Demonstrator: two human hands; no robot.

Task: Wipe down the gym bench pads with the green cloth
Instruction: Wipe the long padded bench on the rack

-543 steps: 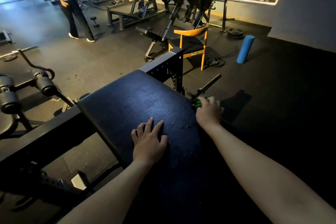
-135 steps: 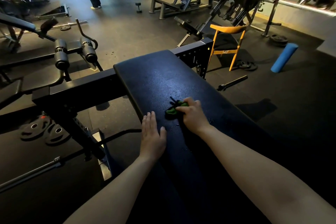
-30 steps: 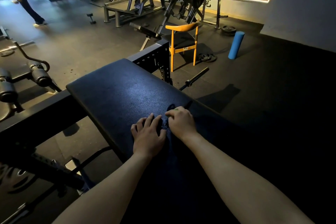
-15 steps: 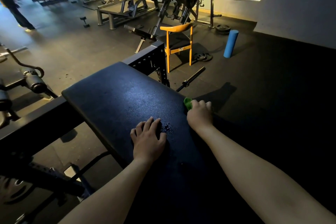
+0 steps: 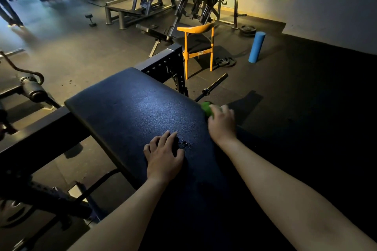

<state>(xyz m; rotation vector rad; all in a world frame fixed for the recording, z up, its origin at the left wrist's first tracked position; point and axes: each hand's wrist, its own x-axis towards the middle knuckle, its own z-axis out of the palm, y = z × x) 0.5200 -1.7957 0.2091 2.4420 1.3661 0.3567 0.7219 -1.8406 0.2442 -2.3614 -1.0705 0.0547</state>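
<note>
The right hand [image 5: 222, 122] is gripping the bunched green cloth [image 5: 207, 108] at the pad's [image 5: 138, 112] right edge, centre right of frame; the left hand [image 5: 164, 155], fingers spread, is pressing flat beside droplets [image 5: 185, 143]. Best sweeping back through them, overlapping passes.

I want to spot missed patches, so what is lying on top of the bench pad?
The left hand lies flat on the bench pad, droplets beside its fingers. The pad beneath it is hidden.
</note>
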